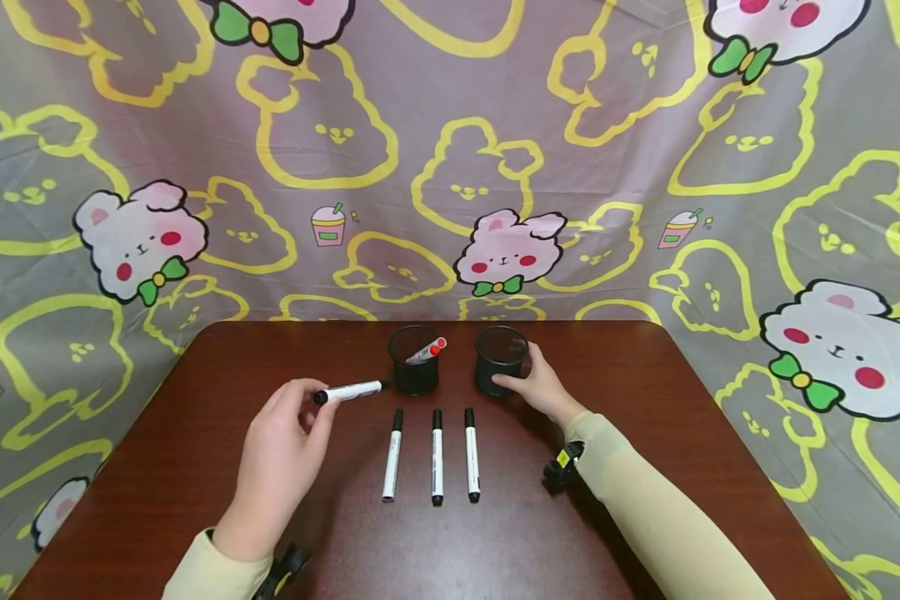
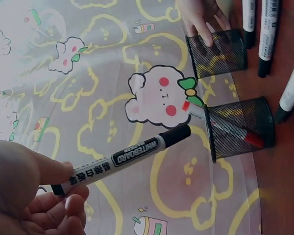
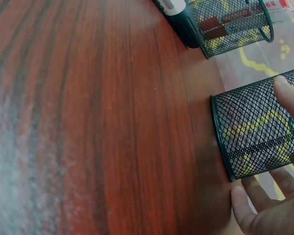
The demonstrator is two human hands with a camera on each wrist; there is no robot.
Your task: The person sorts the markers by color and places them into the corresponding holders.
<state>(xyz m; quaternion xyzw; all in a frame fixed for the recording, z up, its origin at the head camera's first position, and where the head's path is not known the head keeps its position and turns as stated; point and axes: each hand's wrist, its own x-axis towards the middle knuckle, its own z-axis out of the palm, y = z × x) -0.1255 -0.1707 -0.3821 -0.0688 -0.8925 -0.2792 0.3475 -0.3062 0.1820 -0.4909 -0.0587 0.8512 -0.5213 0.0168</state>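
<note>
My left hand (image 1: 279,454) pinches a black-capped whiteboard marker (image 1: 354,391) near its rear end, between thumb and fingers. The marker's black cap points right, close to the left black mesh pen cup (image 1: 416,379). Its "WHITEBOARD MARKER" label (image 2: 138,150) shows in the left wrist view. Inside that cup leans a red-capped marker (image 1: 425,352), its red end above the rim. My right hand (image 1: 543,389) holds the right mesh pen cup (image 1: 492,371), thumb on the near side and other fingers around the right side. This second cup stands upright, and no marker shows inside it.
Three black-capped markers lie in a row in front of the cups: a left one (image 1: 393,457), a middle one (image 1: 437,458) and a right one (image 1: 472,457). Beneath is a dark red-brown wooden table (image 1: 390,550). A patterned cloth (image 1: 412,192) hangs behind and beside it.
</note>
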